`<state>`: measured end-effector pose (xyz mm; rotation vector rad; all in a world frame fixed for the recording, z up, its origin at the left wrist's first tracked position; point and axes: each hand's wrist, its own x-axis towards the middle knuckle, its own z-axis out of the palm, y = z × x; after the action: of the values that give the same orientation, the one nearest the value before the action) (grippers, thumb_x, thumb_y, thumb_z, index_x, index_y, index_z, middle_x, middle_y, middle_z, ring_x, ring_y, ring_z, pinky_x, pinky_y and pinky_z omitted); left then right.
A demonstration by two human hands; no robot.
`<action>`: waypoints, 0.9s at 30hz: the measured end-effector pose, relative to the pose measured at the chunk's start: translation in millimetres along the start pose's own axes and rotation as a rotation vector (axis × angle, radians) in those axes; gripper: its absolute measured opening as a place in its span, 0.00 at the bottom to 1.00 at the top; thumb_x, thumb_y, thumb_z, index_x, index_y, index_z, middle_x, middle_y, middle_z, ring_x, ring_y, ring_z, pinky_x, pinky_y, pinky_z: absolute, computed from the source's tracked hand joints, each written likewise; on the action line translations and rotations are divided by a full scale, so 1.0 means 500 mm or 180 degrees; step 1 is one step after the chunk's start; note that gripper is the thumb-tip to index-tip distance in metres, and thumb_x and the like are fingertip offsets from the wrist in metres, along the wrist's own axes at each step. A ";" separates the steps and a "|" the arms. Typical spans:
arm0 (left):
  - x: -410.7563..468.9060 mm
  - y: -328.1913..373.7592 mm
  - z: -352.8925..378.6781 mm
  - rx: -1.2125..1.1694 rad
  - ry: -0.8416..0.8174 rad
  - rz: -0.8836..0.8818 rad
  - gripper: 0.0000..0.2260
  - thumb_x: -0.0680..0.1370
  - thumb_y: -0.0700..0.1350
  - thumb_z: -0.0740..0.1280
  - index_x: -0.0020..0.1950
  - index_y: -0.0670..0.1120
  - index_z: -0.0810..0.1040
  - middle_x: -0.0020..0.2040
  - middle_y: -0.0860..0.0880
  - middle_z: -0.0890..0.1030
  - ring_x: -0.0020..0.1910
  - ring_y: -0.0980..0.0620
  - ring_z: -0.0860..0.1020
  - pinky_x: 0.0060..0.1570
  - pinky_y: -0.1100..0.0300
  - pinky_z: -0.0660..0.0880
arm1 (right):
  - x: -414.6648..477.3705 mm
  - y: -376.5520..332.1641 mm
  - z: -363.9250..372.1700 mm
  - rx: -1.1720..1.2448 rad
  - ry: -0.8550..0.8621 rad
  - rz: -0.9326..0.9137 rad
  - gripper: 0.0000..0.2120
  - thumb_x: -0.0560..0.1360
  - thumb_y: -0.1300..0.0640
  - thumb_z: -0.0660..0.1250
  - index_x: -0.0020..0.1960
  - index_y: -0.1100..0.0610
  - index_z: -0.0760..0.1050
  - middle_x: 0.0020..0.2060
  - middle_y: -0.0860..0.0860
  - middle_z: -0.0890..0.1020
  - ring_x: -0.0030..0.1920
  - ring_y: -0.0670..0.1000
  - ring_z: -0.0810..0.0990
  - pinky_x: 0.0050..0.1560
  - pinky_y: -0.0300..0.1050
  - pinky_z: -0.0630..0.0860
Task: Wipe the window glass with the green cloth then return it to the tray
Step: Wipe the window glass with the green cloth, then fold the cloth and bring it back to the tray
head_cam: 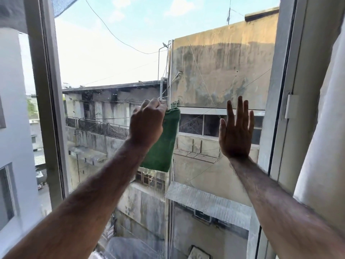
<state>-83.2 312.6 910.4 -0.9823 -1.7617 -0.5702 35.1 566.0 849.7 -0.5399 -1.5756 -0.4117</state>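
Note:
The window glass [115,58] fills the middle of the view, with weathered buildings and sky behind it. My left hand [146,124] is raised at the pane's centre, fingers closed around the top of the green cloth [164,143]. The cloth hangs folded below and right of the fist, against or just in front of the glass. My right hand [236,130] is lifted to its right, palm toward the pane, fingers spread and holding nothing. Whether the palm touches the glass I cannot tell. No tray is in view.
A grey window frame post [48,101] stands at the left. The right frame [280,109] carries a white latch [291,106]. A pale curtain [321,137] hangs at the far right, close to my right forearm.

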 end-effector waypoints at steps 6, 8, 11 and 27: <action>-0.009 0.004 -0.018 -0.0148 -0.0078 -0.0075 0.18 0.77 0.30 0.70 0.65 0.41 0.82 0.60 0.41 0.83 0.60 0.41 0.83 0.57 0.46 0.84 | 0.016 0.026 -0.039 0.0234 -0.0300 -0.0204 0.28 0.89 0.46 0.56 0.87 0.54 0.61 0.87 0.59 0.58 0.87 0.60 0.58 0.84 0.62 0.63; -0.016 0.001 -0.032 -0.0321 -0.0161 -0.0222 0.18 0.76 0.30 0.71 0.65 0.42 0.81 0.61 0.40 0.83 0.61 0.40 0.83 0.56 0.46 0.84 | 0.022 0.025 -0.065 0.0398 -0.0443 -0.0234 0.29 0.88 0.44 0.57 0.85 0.56 0.65 0.87 0.60 0.60 0.86 0.62 0.61 0.83 0.63 0.66; -0.024 -0.012 -0.046 -0.0529 -0.0280 -0.0364 0.18 0.76 0.31 0.71 0.65 0.42 0.81 0.60 0.40 0.85 0.58 0.38 0.84 0.53 0.49 0.83 | 0.030 -0.004 -0.102 0.0602 -0.0707 -0.0061 0.34 0.85 0.38 0.58 0.81 0.61 0.70 0.81 0.66 0.68 0.81 0.66 0.69 0.77 0.64 0.73; -0.124 -0.162 -0.134 -0.4136 -0.0756 -0.2654 0.12 0.73 0.38 0.78 0.49 0.50 0.80 0.53 0.45 0.85 0.47 0.47 0.86 0.34 0.60 0.85 | -0.052 -0.185 -0.206 0.4288 -0.3417 0.2140 0.07 0.79 0.57 0.74 0.55 0.49 0.89 0.48 0.47 0.91 0.48 0.46 0.90 0.50 0.46 0.88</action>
<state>-103.7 194.9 884.8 -1.0782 -1.8990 -2.3948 68.0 429.5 837.2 -0.1318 -2.0499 1.6089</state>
